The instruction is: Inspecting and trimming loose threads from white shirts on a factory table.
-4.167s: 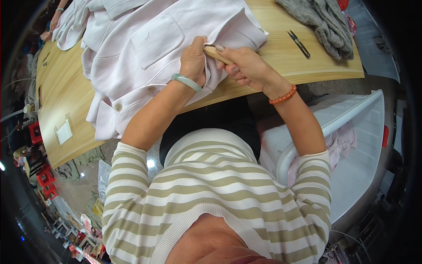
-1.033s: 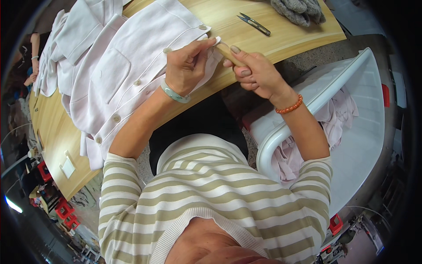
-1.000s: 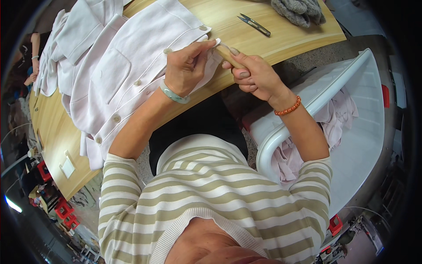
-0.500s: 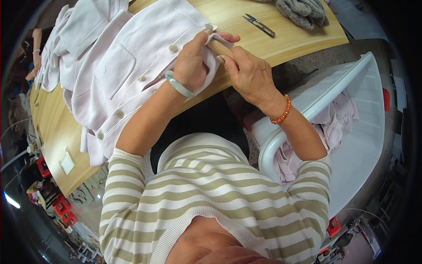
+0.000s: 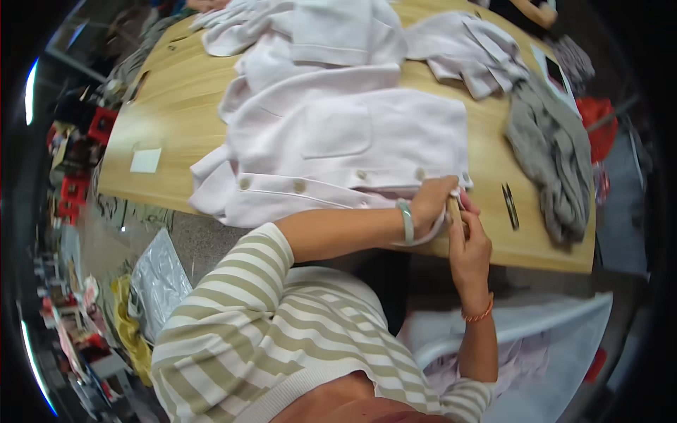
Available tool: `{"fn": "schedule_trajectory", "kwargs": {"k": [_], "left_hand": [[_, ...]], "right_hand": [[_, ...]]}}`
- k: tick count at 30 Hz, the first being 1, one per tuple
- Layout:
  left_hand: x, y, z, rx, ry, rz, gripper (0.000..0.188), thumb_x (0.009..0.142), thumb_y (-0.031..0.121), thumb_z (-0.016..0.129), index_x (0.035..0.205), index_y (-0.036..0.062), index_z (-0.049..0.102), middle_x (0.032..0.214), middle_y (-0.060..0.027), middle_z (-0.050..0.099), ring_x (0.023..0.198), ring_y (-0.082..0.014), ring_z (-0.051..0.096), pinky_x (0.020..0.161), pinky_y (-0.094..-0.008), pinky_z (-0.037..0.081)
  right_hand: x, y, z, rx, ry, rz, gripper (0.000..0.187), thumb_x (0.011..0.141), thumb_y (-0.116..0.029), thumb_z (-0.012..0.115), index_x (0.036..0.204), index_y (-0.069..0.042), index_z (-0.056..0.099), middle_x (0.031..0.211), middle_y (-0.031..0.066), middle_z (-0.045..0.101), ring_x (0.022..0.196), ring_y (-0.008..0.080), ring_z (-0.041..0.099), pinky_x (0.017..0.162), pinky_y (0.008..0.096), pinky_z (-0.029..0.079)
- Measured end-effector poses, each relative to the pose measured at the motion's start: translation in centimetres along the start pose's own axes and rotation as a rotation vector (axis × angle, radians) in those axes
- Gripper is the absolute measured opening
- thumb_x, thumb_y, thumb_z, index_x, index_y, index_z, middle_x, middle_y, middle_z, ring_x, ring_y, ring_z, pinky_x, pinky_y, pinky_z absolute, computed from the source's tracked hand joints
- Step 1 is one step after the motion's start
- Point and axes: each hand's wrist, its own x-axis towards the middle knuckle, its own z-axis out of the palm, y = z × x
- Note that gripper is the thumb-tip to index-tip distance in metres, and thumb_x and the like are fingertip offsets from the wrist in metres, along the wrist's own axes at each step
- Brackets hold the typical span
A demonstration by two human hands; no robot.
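A pale pink knitted cardigan [image 5: 416, 130] with a patch pocket and several round buttons lies on the table. My left hand [image 5: 431, 202], with a pale green bangle on its wrist, is closed on the cardigan's near right corner. My right hand [image 5: 470, 248], with an orange beaded bracelet, grips a light wooden stick [image 5: 453, 209]. The upper end of that stick is against the cloth at the corner, partly hidden by fingers and fabric. To the right of my hands lie dark thread snips [image 5: 510, 207].
A grey knitted garment [image 5: 549, 158] lies along the right side of the wooden table [image 5: 176, 127]. More pale garments [image 5: 465, 46] are spread at the far side, near another person's arm [image 5: 532, 10]. A white card [image 5: 145, 161] rests at left. Below right stands a pale tub [image 5: 592, 321] holding pink cloth.
The view has swung, so the table appears straighter and more of its right side shows. Both hands stay at the cardigan's corner, the right one now more upright below the stick.
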Motion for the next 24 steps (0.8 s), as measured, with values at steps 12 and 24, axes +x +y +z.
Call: {"fn": "schedule_trajectory", "kwargs": {"k": [12,24], "left_hand": [[-1.5,1.1,0.4,0.194,-0.046,0.264,0.045,0.097,0.035,0.041,0.083,-0.0040,0.060,0.080,-0.0204,0.068,0.068,-0.0188,0.062,0.067,-0.0309,0.050],[-0.8,3.0,-0.1,0.130,-0.053,0.139,0.048,0.093,0.034,0.039,0.085,-0.0082,0.061,0.089,-0.0241,0.068,0.071,-0.0245,0.064,0.070,-0.0357,0.054]], "right_hand": [[0.3,1.0,-0.7,1.287,-0.476,0.647,0.036,0.102,-0.037,0.040,0.090,-0.005,0.052,0.057,-0.0075,0.034,0.042,0.0012,0.028,0.035,0.0164,0.024],[0.9,0.2,1.6,0.090,0.058,-0.161,0.028,0.098,-0.027,0.051,0.081,-0.004,0.051,0.054,0.0027,0.035,0.046,0.0136,0.043,0.043,0.0315,0.037]]}}
